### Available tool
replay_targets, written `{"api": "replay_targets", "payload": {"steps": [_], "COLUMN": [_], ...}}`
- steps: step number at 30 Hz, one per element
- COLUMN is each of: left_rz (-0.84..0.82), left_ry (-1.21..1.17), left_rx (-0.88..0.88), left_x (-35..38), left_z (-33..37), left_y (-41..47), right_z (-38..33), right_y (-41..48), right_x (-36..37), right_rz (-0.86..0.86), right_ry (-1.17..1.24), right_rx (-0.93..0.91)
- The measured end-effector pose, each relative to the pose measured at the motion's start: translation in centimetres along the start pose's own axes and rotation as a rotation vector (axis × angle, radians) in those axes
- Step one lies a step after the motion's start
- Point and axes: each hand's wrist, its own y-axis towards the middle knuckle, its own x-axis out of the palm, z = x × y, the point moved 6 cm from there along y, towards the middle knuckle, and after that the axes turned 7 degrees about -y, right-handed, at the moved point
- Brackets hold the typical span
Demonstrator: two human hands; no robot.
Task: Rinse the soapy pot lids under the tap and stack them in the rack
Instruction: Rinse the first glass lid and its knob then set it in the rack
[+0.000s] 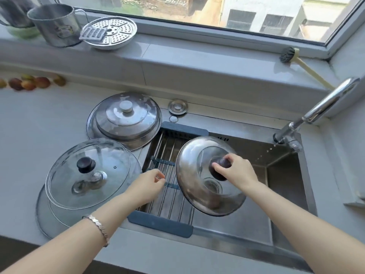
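Note:
My right hand (235, 171) grips the dark knob of a steel pot lid (189, 175), held tilted over the sink (286, 175), partly above the wire rack (167, 155). My left hand (147, 183) hovers over the rack's left side, fingers loosely curled, holding nothing. The rack spans the sink's left half and has dark blue ends. On the counter to the left lies a glass lid with a black knob (88, 171), stacked on other lids. Behind it rests a soapy steel lid with a pale knob (124, 117). The tap (324, 107) at the right drips a few drops.
On the windowsill stand a metal mug (57, 24), a steamer plate with a grater on it (110, 32) and a dish brush (296, 58). Several fruits (29, 83) lie at the counter's back left. A small round metal cap (177, 106) sits behind the sink.

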Motion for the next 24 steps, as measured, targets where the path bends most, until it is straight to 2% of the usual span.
{"api": "replay_targets", "payload": {"steps": [4,8,13,21,23,24], "left_rz": [-0.015,0.010,0.007,0.025,0.044,0.090], "left_ry": [-0.108,-0.173,-0.184,-0.196,-0.131,-0.005], "left_rx": [-0.017,-0.011,-0.029,-0.031,-0.027,-0.014], "left_x": [-1.6,-3.2,-4.3,-5.2,-5.4,-5.9], "left_z": [-1.7,-3.1,-4.3,-5.1,-4.9,-4.9], "left_y": [1.0,1.8,2.3,2.8,2.5,2.4], "right_z": [-6.2,-9.5,-10.8,-10.7,-10.6,-10.7], "right_y": [2.4,4.3,5.3,5.7,5.5,5.3], "right_x": [2.3,6.2,10.0,11.3,11.3,11.2], "right_rz": [-0.027,-0.118,-0.139,-0.182,-0.262,-0.304], "right_ry": [-0.283,-0.417,-0.402,-0.131,-0.180,-0.253], "right_rx": [-0.208,-0.259,-0.227,-0.087,-0.110,-0.139]}}
